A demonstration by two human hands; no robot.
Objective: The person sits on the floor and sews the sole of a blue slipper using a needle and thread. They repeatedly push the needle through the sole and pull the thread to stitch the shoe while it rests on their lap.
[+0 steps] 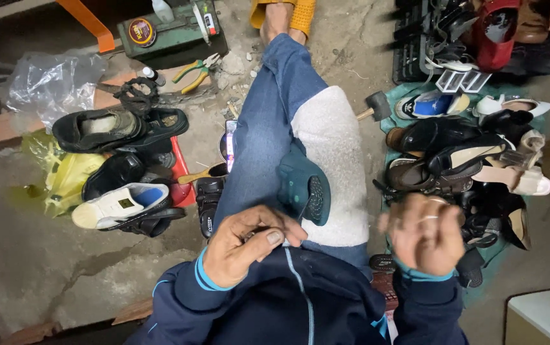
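The left hand, fingers pinched on something too small to tell, sits just below the teal shoe on the white knee pad — toe pointing up-left — while the blurred right hand, loosely curled, holds apart to the right.

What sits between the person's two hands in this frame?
In the head view, between the left hand and right hand lies the white pad on the lap, with the teal shoe resting on it.
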